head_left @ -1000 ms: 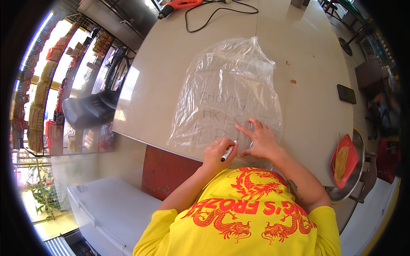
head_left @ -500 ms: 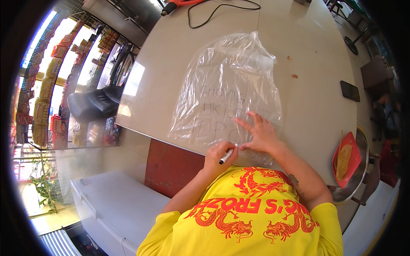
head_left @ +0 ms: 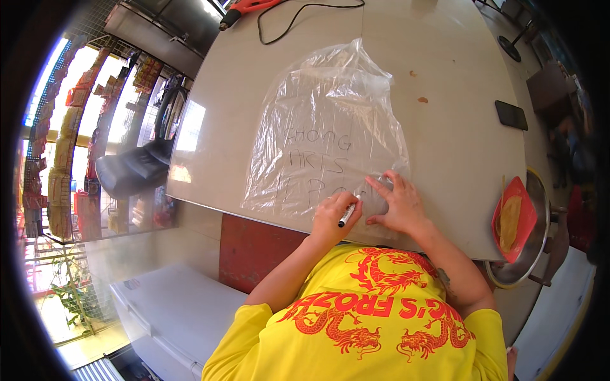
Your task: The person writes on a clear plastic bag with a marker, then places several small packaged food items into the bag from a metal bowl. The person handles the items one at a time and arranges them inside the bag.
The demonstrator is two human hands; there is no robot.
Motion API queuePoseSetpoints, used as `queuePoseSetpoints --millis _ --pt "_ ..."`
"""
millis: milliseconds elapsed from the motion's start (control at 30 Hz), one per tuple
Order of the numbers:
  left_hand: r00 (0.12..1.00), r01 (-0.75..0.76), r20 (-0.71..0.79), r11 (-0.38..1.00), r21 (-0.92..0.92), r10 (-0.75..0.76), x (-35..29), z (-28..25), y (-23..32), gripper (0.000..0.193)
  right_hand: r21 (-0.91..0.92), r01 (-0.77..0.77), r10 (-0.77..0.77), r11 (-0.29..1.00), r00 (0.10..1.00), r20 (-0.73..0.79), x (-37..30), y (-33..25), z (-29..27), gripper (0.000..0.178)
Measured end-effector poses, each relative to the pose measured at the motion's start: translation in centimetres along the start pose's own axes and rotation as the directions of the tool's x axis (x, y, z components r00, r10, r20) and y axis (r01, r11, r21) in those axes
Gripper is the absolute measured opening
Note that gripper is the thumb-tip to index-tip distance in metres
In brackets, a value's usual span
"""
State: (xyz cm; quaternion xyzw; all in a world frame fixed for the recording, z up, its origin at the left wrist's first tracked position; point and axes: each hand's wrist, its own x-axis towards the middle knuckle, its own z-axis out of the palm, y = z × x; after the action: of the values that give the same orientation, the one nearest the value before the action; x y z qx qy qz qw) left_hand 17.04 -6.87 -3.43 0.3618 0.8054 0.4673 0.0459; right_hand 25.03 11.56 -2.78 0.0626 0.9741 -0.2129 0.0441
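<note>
Fingers of the left hand (head_left: 332, 216) close tightly around a slim white marker with a black end (head_left: 347, 216); the black end points back toward the person, and whether the writing tip touches the plastic cannot be told. Beneath both hands, a clear, crinkled plastic bag (head_left: 330, 111) lies flat on a glossy beige table (head_left: 457, 159), near its front edge. Rows of thin, dark handwritten letters (head_left: 316, 164) show on the bag, the lowest row just beside the left hand. The right hand (head_left: 401, 206) holds nothing, its thumb and fingers spread wide over the bag's lower right part.

Near the table's right edge lies a black rectangular phone (head_left: 511, 115). At the far edge rests an orange-and-black handheld tool (head_left: 244, 9), near a looping black cord (head_left: 286, 33). A yellow short-sleeved shirt with red dragon prints (head_left: 381, 355) covers the person's torso.
</note>
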Motion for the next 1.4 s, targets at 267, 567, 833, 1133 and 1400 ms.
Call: queuePoseSetpoints --millis 267,567,833,1133,1400 --pt "0.993 0.001 0.115 1.0 -0.011 0.0 -2.7 -0.9 1.2 0.012 0.047 -0.029 0.026 0.998 0.997 0.078 0.1 0.0 -0.6 0.093" --pt "0.978 0.209 0.02 0.977 -0.042 -0.208 -3.6 -3.0 1.4 0.012 0.02 -0.028 0.026 0.999 0.996 0.086 0.0 -0.2 -0.9 0.095" --pt "0.99 0.063 0.129 0.993 -0.098 -0.05 -2.8 -1.0 2.3 0.013 0.058 -0.007 0.001 0.998 0.994 0.11 -0.7 0.1 -1.5 0.101" --pt "0.984 0.042 0.177 0.995 -0.086 -0.026 -2.7 -0.2 1.6 0.015 0.048 -0.019 0.013 0.999 0.993 0.117 -1.0 -0.2 -1.4 0.1" --pt "0.933 0.338 0.022 0.857 -0.388 -0.358 -3.3 -2.6 1.6 0.011 0.38 -0.006 0.043 0.925 0.995 -0.089 -1.4 1.6 -1.3 0.059"
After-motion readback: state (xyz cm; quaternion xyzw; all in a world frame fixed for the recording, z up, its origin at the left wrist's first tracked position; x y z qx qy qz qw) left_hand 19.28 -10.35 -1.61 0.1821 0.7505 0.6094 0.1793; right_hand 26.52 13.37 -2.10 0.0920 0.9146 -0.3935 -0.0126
